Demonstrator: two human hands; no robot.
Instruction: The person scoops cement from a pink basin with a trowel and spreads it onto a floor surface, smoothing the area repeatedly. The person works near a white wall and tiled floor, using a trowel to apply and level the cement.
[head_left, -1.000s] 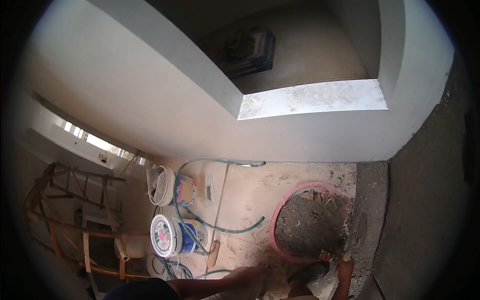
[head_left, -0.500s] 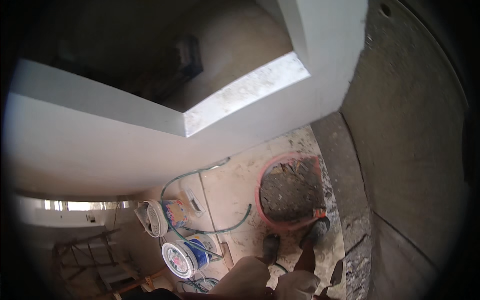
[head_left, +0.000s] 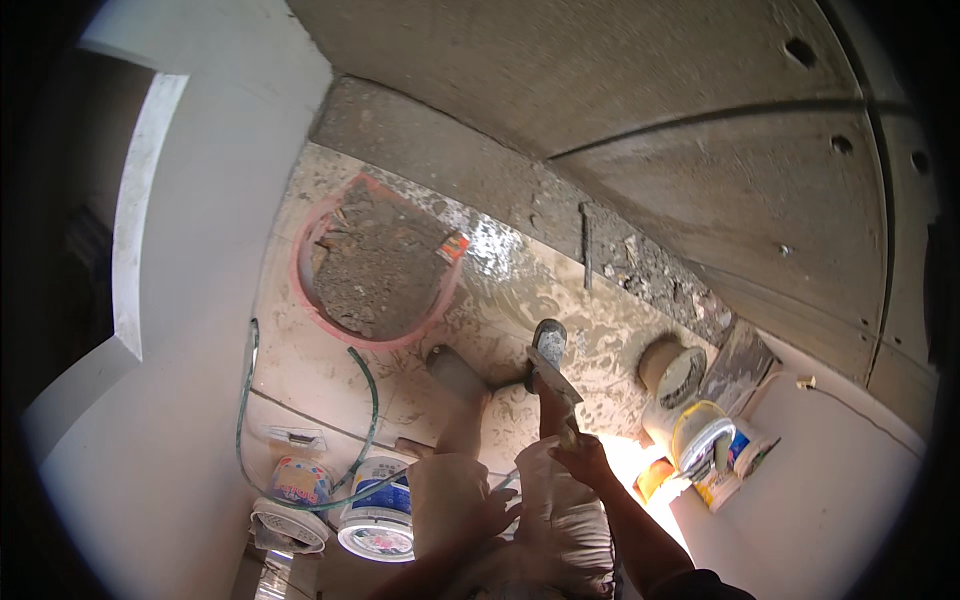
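Note:
My right hand (head_left: 585,462) is closed round the handle of a pointed trowel (head_left: 556,385). Its grey blade points away from me, over my right foot. My left hand (head_left: 490,512) hangs by my left thigh, fingers apart, with nothing seen in it. Beyond my feet, a round pink tub (head_left: 440,330) holds grey, crumbly mortar mix or rubble (head_left: 380,265). A small orange-and-white packet (head_left: 454,248) lies at the tub's right rim.
A green hose (head_left: 373,390) loops past two buckets, one white and blue (head_left: 378,505), one patterned (head_left: 300,482). Right stand a mortar-caked round container (head_left: 672,372) and a bucket with tools (head_left: 700,435). A rubble strip (head_left: 650,275) runs along the grey panel wall (head_left: 720,190). The tiled floor is wet and smeared.
My view has swung to the right, so the tub now sits left of centre. My hands and the whole trowel have come into view, along with the containers on the right.

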